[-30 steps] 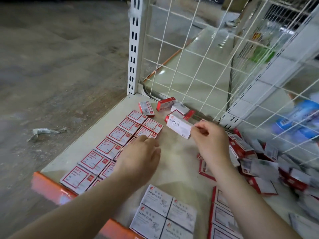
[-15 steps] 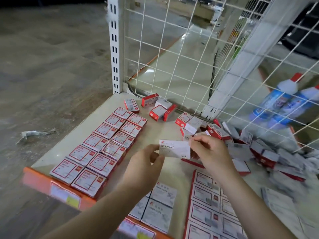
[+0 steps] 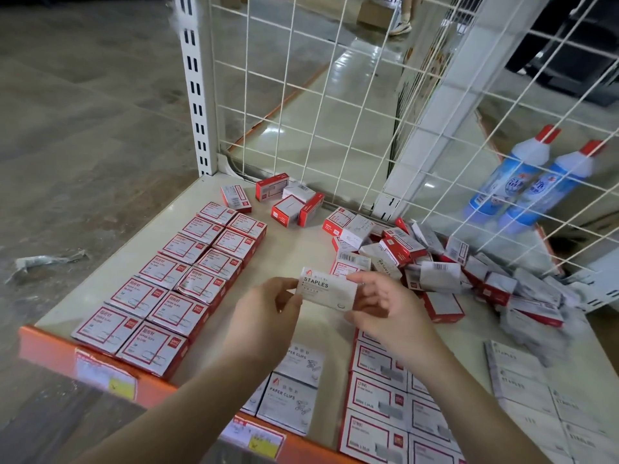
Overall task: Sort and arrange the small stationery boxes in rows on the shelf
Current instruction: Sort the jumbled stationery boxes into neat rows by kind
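Between my two hands, above the middle of the shelf (image 3: pixel 294 252), is a small white box marked STAPLES (image 3: pixel 326 291). My left hand (image 3: pixel 264 313) pinches its left end and my right hand (image 3: pixel 385 309) holds its right end. Two neat rows of red-framed paper clip boxes (image 3: pixel 187 276) run along the left side. White PAPER CLIPS boxes (image 3: pixel 291 393) lie near the front edge below my hands. Rows of red-bordered boxes (image 3: pixel 385 396) sit front right, with white staples boxes (image 3: pixel 526 386) beside them. A jumbled heap of unsorted boxes (image 3: pixel 435 262) fills the back right.
A white wire grid (image 3: pixel 301 105) closes the shelf's back, with a slotted upright (image 3: pixel 196 85) at its left corner. Several loose red boxes (image 3: pixel 288 199) lie at the back. The orange front rail (image 3: pixel 100 366) carries price labels. Two blue bottles (image 3: pixel 529 182) stand behind the grid.
My right hand brought the staples box from the back toward the middle. My left hand left the paper clip rows and took the box's left end. The view shifted right.
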Demonstrator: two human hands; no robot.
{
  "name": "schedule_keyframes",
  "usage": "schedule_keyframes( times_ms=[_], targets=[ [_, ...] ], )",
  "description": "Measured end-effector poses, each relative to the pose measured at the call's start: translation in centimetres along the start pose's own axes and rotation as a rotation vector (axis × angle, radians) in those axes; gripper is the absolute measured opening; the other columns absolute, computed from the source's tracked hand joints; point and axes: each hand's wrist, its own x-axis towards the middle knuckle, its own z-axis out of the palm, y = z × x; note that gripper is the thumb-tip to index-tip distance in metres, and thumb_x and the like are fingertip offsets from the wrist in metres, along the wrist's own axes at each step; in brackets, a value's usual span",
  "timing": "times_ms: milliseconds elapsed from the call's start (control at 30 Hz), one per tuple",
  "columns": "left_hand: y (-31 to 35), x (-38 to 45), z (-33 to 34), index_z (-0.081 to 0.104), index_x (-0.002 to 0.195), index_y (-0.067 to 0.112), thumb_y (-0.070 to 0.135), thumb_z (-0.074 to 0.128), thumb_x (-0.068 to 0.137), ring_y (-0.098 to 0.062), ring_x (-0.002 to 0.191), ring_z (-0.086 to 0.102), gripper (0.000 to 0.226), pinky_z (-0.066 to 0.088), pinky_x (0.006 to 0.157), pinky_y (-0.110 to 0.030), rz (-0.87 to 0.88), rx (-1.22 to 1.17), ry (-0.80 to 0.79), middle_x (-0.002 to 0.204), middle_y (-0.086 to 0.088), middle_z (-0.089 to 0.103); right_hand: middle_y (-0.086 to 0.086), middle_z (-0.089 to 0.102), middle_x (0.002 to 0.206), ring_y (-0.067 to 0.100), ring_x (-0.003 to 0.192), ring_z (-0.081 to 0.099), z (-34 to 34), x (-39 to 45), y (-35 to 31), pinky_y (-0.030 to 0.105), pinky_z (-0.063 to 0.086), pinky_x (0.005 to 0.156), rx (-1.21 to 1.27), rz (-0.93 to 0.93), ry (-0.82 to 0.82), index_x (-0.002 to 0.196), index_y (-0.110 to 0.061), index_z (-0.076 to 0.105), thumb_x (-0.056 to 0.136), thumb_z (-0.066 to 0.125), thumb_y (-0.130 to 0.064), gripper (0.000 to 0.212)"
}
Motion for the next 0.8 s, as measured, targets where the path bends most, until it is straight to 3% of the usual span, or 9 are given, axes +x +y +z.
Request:
schedule_keyframes(
  times_ms=[67, 233, 400, 500, 600, 800],
  targets=[
    [0.0, -0.2, 0.0, 0.061, 0.118, 0.018, 0.019, 0.055, 0.092, -0.007, 0.082, 0.060, 0.027, 0.052, 0.070, -0.021, 0.007, 0.022, -0.031, 0.088, 0.008, 0.065, -0.011, 0.063, 0.088, -0.008, 0.078, 0.057, -0.1, -0.1, 0.4, 0.007, 0.044, 0.072, -0.040, -0.013, 0.010, 0.095, -0.042, 0.054, 0.076, 0.070, 0.003, 0.052],
    [-0.1, -0.5, -0.1, 0.061, 0.114, 0.017, 0.017, 0.057, 0.090, -0.003, 0.084, 0.060, 0.024, 0.051, 0.069, -0.016, -0.003, 0.001, -0.084, 0.086, 0.016, 0.062, -0.011, 0.063, 0.090, -0.004, 0.081, 0.058, -0.5, -0.3, 1.1, 0.010, 0.046, 0.077, -0.080, -0.038, 0.033, 0.098, -0.046, 0.055, 0.077, 0.069, 0.001, 0.054],
    [0.3, -0.6, 0.0, 0.060, 0.117, 0.016, 0.018, 0.057, 0.091, -0.009, 0.089, 0.062, 0.026, 0.055, 0.080, -0.032, -0.013, 0.004, -0.110, 0.093, 0.009, 0.066, -0.014, 0.064, 0.092, -0.005, 0.086, 0.059, -1.1, -0.7, 1.2, 0.013, 0.047, 0.080, -0.127, -0.049, 0.035, 0.104, -0.047, 0.055, 0.079, 0.070, -0.005, 0.051],
    [0.5, -0.8, 0.1, 0.056, 0.122, 0.018, 0.020, 0.055, 0.092, -0.007, 0.092, 0.058, 0.031, 0.052, 0.080, -0.025, 0.004, 0.055, -0.131, 0.097, 0.010, 0.063, -0.015, 0.064, 0.094, -0.008, 0.087, 0.058, -1.5, -1.1, 1.1, 0.011, 0.046, 0.078, -0.142, -0.045, 0.027, 0.110, -0.041, 0.057, 0.080, 0.068, -0.005, 0.048],
    [0.9, -1.3, 0.3, 0.049, 0.128, 0.023, 0.024, 0.051, 0.093, -0.004, 0.098, 0.050, 0.036, 0.042, 0.083, -0.016, 0.083, 0.209, -0.144, 0.113, 0.009, 0.057, -0.015, 0.064, 0.094, -0.008, 0.086, 0.058, -2.2, -1.5, 1.3, 0.010, 0.046, 0.076, -0.138, -0.033, 0.043, 0.104, -0.046, 0.053, 0.080, 0.068, -0.004, 0.051],
    [2.8, -2.6, 2.0, 0.038, 0.137, 0.031, 0.030, 0.042, 0.096, -0.004, 0.116, 0.044, 0.041, 0.041, 0.097, -0.019, 0.265, 0.463, -0.285, 0.129, 0.015, 0.047, -0.021, 0.063, 0.096, -0.012, 0.090, 0.055, -5.0, -3.3, 2.5, 0.007, 0.044, 0.073, -0.164, 0.059, 0.073, 0.104, -0.047, 0.053, 0.082, 0.067, -0.008, 0.047]
  ],
)
